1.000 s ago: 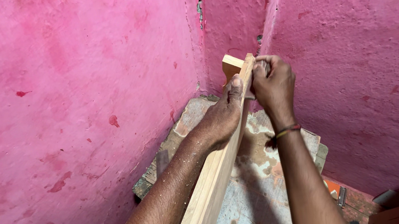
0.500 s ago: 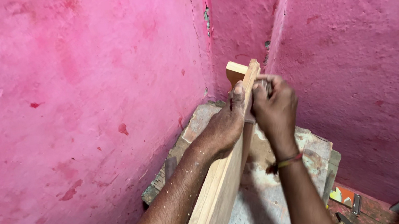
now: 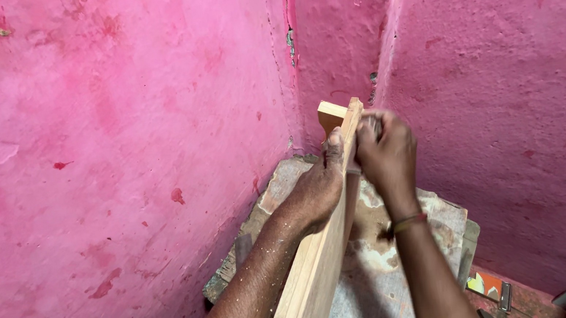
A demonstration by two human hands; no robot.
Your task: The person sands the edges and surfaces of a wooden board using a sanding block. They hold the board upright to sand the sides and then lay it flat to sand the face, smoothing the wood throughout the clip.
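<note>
1. Long wooden plank (image 3: 315, 280) runs away from the camera, near end low, far end raised toward the pink wall corner (image 3: 296, 68).
2. Left hand (image 3: 317, 191) is wrapped around the plank's left side, fingers closed on it.
3. Right hand (image 3: 385, 152) sits nearer the far tip, curled tight against the right edge; what it grips besides, I can't tell.
4. Below lies a worn stone slab (image 3: 388, 277).

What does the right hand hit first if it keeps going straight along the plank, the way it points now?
Probably the small wooden block at the plank's far end, just ahead of the right hand. Past that stands the pink wall corner. Depth between block and wall is unclear.
</note>
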